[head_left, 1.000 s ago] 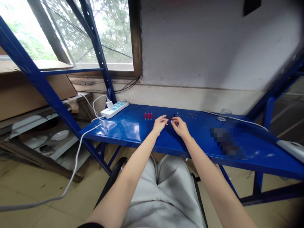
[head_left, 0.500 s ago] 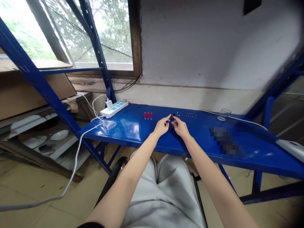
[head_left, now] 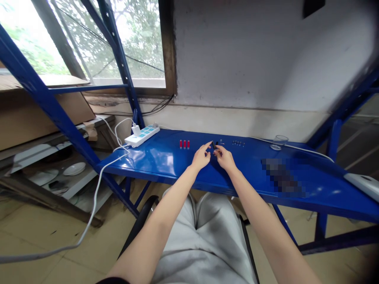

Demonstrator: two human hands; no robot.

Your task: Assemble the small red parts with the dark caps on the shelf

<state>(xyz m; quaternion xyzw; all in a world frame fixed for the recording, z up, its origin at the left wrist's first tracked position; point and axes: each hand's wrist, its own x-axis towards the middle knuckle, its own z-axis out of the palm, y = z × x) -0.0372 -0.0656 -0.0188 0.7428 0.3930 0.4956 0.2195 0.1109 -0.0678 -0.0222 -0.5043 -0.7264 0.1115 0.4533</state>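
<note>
Fingers of left hand (head_left: 201, 158) and right hand (head_left: 225, 158) are pinching a small black cylindrical part (head_left: 213, 145) together over the glossy blue metal table (head_left: 166, 157) (three red caps (head_left: 184, 144) just left).

Small black piece at your fingertips

You have the short, dark black piece (head_left: 213, 145) tilted just above the blue surface (head_left: 166, 157), pinched from both sides.

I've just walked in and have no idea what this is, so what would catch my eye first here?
Probably the two bare hands meeting over the glossy blue table: the left hand and right hand pinch a small black part between their fingertips. Just left of them stand three small red pieces in a row, and farther left a white power strip lies near the window.
</note>
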